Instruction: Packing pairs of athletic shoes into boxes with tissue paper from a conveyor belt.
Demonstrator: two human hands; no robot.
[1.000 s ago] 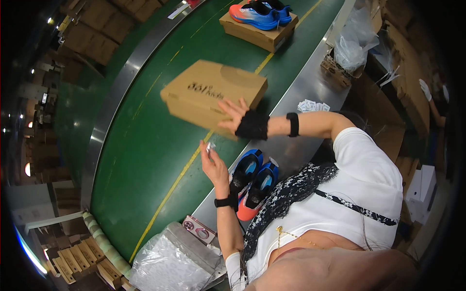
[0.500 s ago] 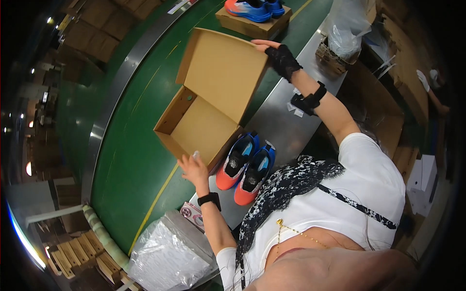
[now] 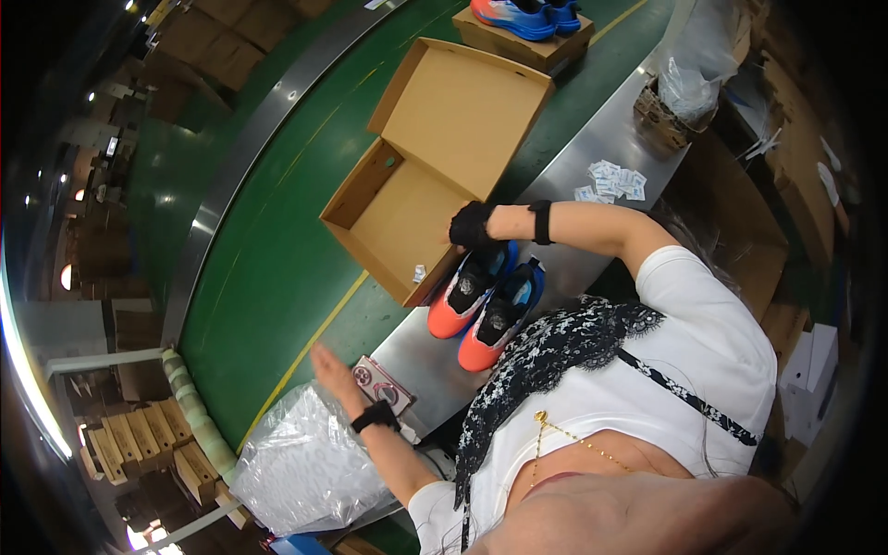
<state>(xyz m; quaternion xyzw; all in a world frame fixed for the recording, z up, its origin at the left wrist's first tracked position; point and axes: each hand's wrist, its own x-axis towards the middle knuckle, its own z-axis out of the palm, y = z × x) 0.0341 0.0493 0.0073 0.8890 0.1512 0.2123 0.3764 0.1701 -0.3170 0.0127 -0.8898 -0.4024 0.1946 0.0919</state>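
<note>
An open brown cardboard shoe box [image 3: 400, 205] lies on the green belt [image 3: 268, 268], its lid [image 3: 467, 111] folded back. A small white packet [image 3: 419, 274] sits inside by the near wall. My right hand [image 3: 472, 225], in a black glove, curls over the box's near rim, just above a pair of orange, black and blue shoes [image 3: 481, 301] on the steel table [image 3: 592, 240]. My left hand [image 3: 328, 368], with a black wristband, is held flat with fingers apart and holds nothing. It hovers over the belt's edge beside a heap of clear plastic bags [image 3: 305, 462].
A second box carrying blue and orange shoes [image 3: 523, 28] rides the belt at the top. Small white packets [image 3: 610, 180] lie scattered on the steel table near a basket of plastic [image 3: 675, 97]. Printed cards [image 3: 384, 390] lie by my left wrist. Cardboard stacks stand at the left and right.
The closed box was swung open. My right hand came back from the lid to the box's near rim. My left hand dropped from the box toward the plastic bags.
</note>
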